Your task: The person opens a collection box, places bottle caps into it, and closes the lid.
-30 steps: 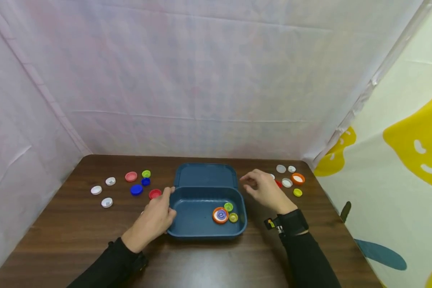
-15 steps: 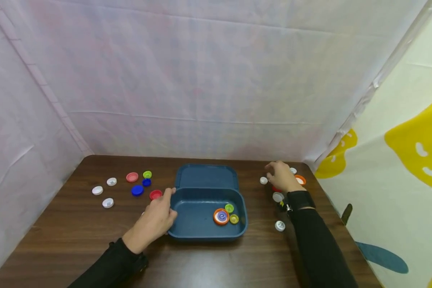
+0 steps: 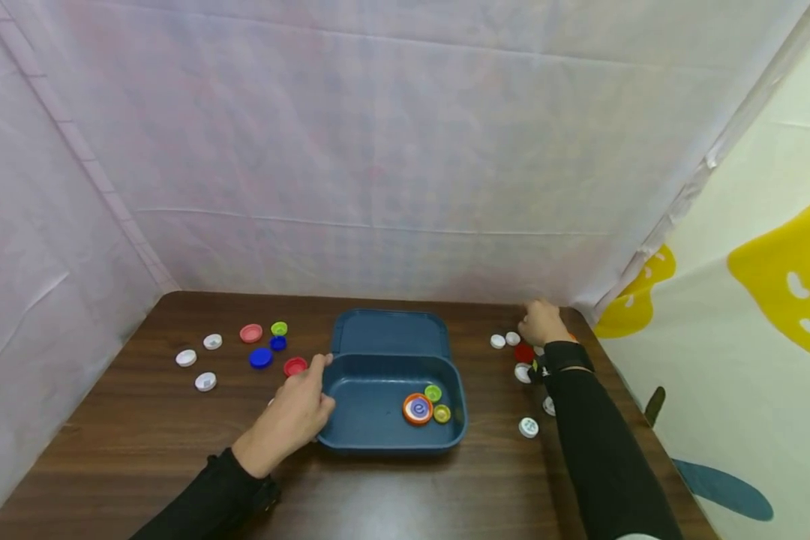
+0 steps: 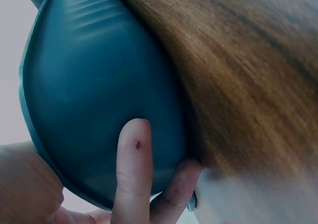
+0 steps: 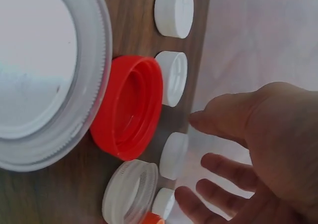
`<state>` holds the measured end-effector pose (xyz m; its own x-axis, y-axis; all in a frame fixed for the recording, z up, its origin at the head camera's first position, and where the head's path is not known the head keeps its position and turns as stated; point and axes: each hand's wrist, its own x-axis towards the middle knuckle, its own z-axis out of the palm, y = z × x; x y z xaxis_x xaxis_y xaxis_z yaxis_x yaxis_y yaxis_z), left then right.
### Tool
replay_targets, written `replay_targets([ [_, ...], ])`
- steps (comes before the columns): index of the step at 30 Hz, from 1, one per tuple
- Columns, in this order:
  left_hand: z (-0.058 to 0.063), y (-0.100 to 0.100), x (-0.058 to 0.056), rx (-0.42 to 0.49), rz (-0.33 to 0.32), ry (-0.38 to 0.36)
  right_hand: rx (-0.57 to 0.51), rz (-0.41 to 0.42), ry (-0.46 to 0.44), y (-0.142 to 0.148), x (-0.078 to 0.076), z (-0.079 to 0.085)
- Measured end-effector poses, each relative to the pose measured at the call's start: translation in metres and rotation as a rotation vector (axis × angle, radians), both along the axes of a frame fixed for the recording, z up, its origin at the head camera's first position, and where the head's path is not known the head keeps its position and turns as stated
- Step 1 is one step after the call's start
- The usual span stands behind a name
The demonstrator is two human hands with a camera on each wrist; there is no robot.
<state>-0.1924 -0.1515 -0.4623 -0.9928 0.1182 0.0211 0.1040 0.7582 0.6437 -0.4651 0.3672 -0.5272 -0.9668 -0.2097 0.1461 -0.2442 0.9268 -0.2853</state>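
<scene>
My left hand (image 3: 290, 421) grips the left wall of a dark blue lunch box (image 3: 393, 448), its fingers (image 4: 134, 169) lying on the outer side. The box stands open, with its lid (image 3: 391, 332) laid back behind it. Inside, at the right, sit an orange cap (image 3: 408, 418) with a purple piece on it, a green cap (image 3: 433, 393) and a yellow cap (image 3: 442, 413). My right hand (image 3: 543, 324) reaches to the back right, just above bottle caps. Its fingers are spread and hold nothing in the right wrist view. Near it lie a red cap (image 5: 126, 107) and a clear cap (image 5: 130, 191).
Left on the wooden table (image 3: 391, 495) lie white caps (image 3: 205, 382), blue caps (image 3: 260, 358), red or pink caps (image 3: 250, 333) and a green cap (image 3: 279, 328). Several white caps (image 3: 497, 342) lie at the right, one cap (image 3: 529, 427) nearer. A cloth wall (image 3: 378, 187) rises behind.
My right hand has moved right and away from beside the box to the back right caps, uncovering white caps and a red one. The left hand keeps its grip on the box.
</scene>
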Motion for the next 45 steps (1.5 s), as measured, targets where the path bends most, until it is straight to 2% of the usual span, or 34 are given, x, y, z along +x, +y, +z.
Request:
replay_targets([
  [1,0.0,0.0,0.0,0.0,-0.002,0.001,0.008,-0.007,-0.017,0.007,-0.01,-0.01],
  [2,0.0,0.0,0.0,0.0,-0.004,0.002,-0.008,-0.013,-0.043,0.011,-0.014,-0.015],
  [5,0.001,0.0,0.001,0.0,-0.008,-0.003,-0.018,-0.017,-0.041,0.021,-0.023,-0.031],
  [7,0.001,0.0,0.0,0.002,-0.009,-0.002,0.023,-0.016,-0.092,0.015,-0.014,-0.019],
  [9,0.001,0.0,0.0,0.004,-0.011,-0.001,0.037,0.006,-0.083,0.021,-0.017,-0.024],
  [10,0.0,0.0,0.0,0.004,-0.012,0.002,0.042,0.004,-0.102,0.013,-0.006,-0.012],
  [11,0.0,0.0,0.0,0.004,-0.012,0.002,0.049,0.019,-0.094,0.015,-0.006,-0.013],
  [12,0.0,0.0,-0.001,0.003,-0.012,0.003,0.053,0.018,-0.106,0.009,0.002,-0.004],
  [15,-0.001,-0.001,-0.001,0.0,-0.009,-0.001,0.021,0.022,-0.068,0.0,0.015,0.007],
  [16,-0.001,-0.001,-0.001,0.0,-0.009,-0.003,0.011,0.022,-0.068,-0.008,0.025,0.016],
  [17,-0.002,-0.001,-0.001,0.001,-0.009,-0.006,0.004,0.032,-0.058,-0.004,0.02,0.011],
  [18,-0.002,-0.001,-0.001,0.001,-0.011,-0.003,-0.002,0.028,-0.069,-0.01,0.025,0.018],
  [26,-0.002,-0.001,-0.001,0.007,-0.012,0.001,-0.028,0.06,0.07,0.019,-0.018,-0.039],
  [28,-0.001,-0.001,-0.001,0.007,-0.012,0.001,-0.032,0.067,0.127,0.023,-0.025,-0.052],
  [30,-0.001,-0.001,0.001,0.009,-0.011,-0.007,-0.046,0.076,0.153,0.023,-0.025,-0.057],
  [31,-0.001,-0.001,0.001,0.008,-0.01,-0.012,-0.064,0.094,0.155,0.016,-0.013,-0.049],
  [34,-0.001,0.0,0.002,-0.001,-0.011,-0.007,-0.109,0.105,0.156,0.007,0.003,-0.041],
  [37,-0.001,0.0,0.002,-0.006,-0.01,0.002,-0.123,0.112,0.168,-0.01,0.026,-0.021],
  [38,-0.001,0.0,0.002,-0.007,-0.01,0.008,-0.123,0.108,0.165,-0.012,0.027,-0.017],
  [43,-0.001,0.0,0.0,-0.005,-0.013,0.016,-0.106,0.115,0.099,-0.054,0.083,0.045],
  [45,-0.002,0.0,-0.001,-0.008,-0.011,0.015,-0.102,0.116,0.087,-0.069,0.1,0.06],
])
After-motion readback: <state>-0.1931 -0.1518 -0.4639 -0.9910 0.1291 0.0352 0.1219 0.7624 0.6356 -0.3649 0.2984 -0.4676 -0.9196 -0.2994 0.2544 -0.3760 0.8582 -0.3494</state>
